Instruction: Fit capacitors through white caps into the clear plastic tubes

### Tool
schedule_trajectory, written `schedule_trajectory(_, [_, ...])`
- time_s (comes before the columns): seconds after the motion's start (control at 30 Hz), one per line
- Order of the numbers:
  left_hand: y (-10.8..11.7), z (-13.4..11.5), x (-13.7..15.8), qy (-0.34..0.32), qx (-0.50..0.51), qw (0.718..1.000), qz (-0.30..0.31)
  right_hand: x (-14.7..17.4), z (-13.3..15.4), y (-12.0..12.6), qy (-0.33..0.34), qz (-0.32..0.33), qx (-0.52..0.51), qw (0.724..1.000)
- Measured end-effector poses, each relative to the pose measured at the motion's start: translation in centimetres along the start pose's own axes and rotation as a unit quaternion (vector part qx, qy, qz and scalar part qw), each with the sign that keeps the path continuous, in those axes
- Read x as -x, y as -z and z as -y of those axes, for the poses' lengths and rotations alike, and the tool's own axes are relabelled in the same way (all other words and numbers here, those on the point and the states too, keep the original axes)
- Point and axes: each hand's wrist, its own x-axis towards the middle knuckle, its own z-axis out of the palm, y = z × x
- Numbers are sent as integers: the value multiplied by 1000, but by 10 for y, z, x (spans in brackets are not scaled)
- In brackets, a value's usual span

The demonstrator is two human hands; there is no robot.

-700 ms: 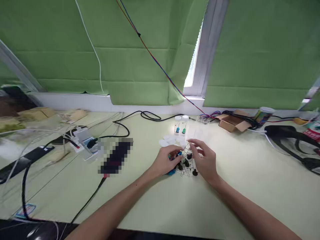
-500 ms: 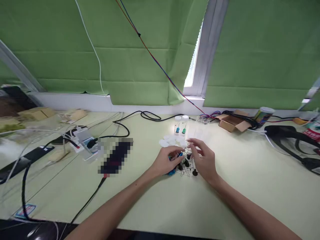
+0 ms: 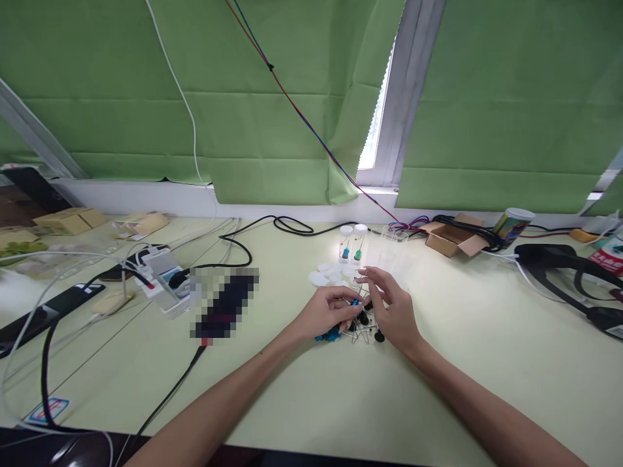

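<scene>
Here, left fingers [image 3: 343, 292] pinch a half-hidden blue piece [image 3: 355, 302]; can't tell if right fingers [image 3: 380, 275] grip

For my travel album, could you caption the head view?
Left grip on a small blue piece, two white-capped vials standing beyond.

a small blue piece [image 3: 355, 302] is held just right of the frame's centre, a little below the middle, mostly covered so its full shape cannot be told. slightly lower and to its left lies a loose clump of shiny blue pieces [image 3: 328, 335], partly hidden. right of the clump, thin silvery rods [image 3: 360, 337] lie crisscrossed at many angles, with dark knobs [image 3: 363, 318] among them; a round black knob [image 3: 379, 336] marks the heap's lower right edge.
</scene>
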Motion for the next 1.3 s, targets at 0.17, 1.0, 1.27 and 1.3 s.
schedule_trajectory(0.17, [0,1,-2,22,56,998,10,0,0,0,4,8,4,1000])
schedule_trajectory(1.0, [-6,-6,-1,37,78,996,6,0,1,2,15,91,-11,996])
schedule_trajectory(1.27, [1,-3,-4,-5,81,993,-87,-1,1,2,15,51,3,999])
schedule_trajectory(1.3, [2,-3,-5,-13,76,991,-113,-1,1,2,14,45,7,999])
